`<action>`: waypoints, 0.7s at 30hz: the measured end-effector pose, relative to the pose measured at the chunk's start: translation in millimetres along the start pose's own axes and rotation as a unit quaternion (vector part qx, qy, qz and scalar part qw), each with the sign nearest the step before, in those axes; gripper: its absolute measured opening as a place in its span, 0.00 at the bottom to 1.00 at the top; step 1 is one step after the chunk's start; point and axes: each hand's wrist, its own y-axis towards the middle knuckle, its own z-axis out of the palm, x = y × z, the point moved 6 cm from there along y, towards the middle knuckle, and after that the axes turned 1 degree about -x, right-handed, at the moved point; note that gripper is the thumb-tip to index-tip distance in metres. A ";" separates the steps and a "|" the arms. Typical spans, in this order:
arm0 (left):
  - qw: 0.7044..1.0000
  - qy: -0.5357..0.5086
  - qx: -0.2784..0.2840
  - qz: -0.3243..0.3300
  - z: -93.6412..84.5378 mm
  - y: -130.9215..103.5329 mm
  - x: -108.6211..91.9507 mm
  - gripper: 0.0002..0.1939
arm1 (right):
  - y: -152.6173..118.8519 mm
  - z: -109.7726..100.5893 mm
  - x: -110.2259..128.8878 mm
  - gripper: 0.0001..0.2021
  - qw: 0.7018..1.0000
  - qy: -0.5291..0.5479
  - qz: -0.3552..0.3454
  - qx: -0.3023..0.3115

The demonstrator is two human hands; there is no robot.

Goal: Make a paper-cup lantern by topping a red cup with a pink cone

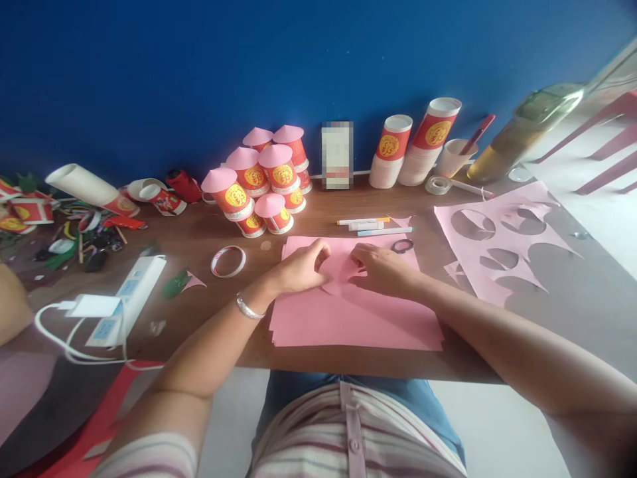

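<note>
Above a stack of pink paper sheets point(358, 318) a rounded piece of pink paper point(338, 271) is between my two hands. My left hand point(302, 265), with a silver bracelet at the wrist, has its thumb and fingers closed on the left edge of the piece. At the opposite edge, the curled fingers of my right hand point(382, 267) pinch the same piece; its fingertips are partly hidden. A small dark ring-shaped thing point(403, 245) lies just beyond my right hand. Several markers point(371, 226) lie behind the stack.
Paper cups with pink cone tops point(276, 166) stand at the back, left of a blurred upright box point(337, 156). Stacked cups point(391, 153) and a bottle point(522, 133) stand right. Cut-out pink paper point(460, 255) lies right; a tape roll point(227, 261) and power strip point(127, 302) lie left.
</note>
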 end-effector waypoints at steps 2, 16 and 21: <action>0.996 -0.093 -0.001 -0.005 0.4 0.6 2.3 0.21 | 3.3 -1.2 -7.6 0.09 0.997 0.067 0.030 -0.022; 0.925 -0.317 -0.207 -0.012 -3.9 6.1 19.6 0.19 | 2.3 -7.7 -19.0 0.19 0.904 0.364 0.011 -0.224; 0.912 -0.338 -0.232 -0.015 -2.7 6.3 20.4 0.19 | -10.2 -25.0 -0.3 0.10 0.913 0.240 -0.099 -0.314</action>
